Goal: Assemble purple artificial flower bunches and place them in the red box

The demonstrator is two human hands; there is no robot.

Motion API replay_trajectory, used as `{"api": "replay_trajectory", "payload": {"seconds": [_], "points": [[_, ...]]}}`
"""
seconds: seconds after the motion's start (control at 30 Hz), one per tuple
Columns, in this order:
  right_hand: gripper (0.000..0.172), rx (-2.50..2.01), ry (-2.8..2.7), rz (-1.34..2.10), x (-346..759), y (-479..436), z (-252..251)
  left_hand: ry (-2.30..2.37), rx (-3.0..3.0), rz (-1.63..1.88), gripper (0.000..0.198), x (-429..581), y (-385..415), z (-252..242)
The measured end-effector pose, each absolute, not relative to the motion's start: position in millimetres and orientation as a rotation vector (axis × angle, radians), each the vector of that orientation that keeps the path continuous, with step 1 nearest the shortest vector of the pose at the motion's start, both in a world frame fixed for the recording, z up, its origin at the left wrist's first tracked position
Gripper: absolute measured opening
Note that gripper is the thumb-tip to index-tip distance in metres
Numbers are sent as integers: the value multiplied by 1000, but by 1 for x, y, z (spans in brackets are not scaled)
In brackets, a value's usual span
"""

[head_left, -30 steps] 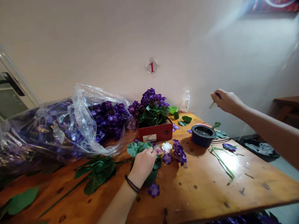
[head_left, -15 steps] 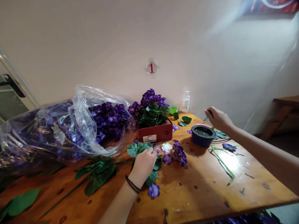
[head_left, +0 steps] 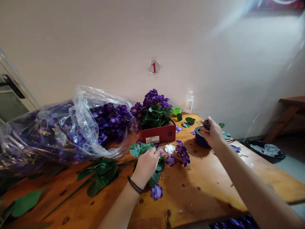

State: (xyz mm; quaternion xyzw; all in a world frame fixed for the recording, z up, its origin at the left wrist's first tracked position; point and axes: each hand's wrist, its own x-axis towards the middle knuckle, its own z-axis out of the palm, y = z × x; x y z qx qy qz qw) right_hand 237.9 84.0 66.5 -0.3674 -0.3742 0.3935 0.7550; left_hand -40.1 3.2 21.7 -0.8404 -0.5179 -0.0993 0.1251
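Note:
My left hand point(head_left: 145, 165), with a dark band at its wrist, is closed on the stem of an artificial flower spray. Green leaves point(head_left: 135, 150) spread around its fingers, and purple blooms point(head_left: 182, 153) hang at the spray's right end beside a white flower point(head_left: 170, 148). My right hand point(head_left: 213, 133) pinches a small purple flower point(head_left: 206, 125) just over the round dark blue pot point(head_left: 200, 142), hiding much of it. A loose purple flower point(head_left: 156, 191) lies on the table below my left hand.
A red box point(head_left: 158, 133) of purple flowers stands behind my left hand. Left of it, a clear plastic bag point(head_left: 59, 133) bulges with more. A green cup point(head_left: 177, 111) and a clear bottle point(head_left: 189, 102) are near the wall. A black bin point(head_left: 265, 151) stands beyond the table's right side.
My right hand has come left and lower, from beyond the pot to over it, and the purple flower now shows in its fingers. My left hand stays in place.

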Motion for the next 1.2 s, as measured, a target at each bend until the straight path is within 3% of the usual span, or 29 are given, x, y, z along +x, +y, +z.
{"api": "replay_trajectory", "payload": {"seconds": [0.1,0.3,0.47,1.2], "points": [[30,-834,-956,957,187,64,51,-1503,-2436,-333,15,-41,4,23],[33,-929,-1456,619,150,45,29,-1498,-2392,-352,13,-42,5,25],[31,-996,-1583,546,150,43,22,-1506,-2394,-385,14,-42,5,27],[31,-1009,-1564,606,143,38,20,-1493,-2408,-437,15,-40,4,26]]}}
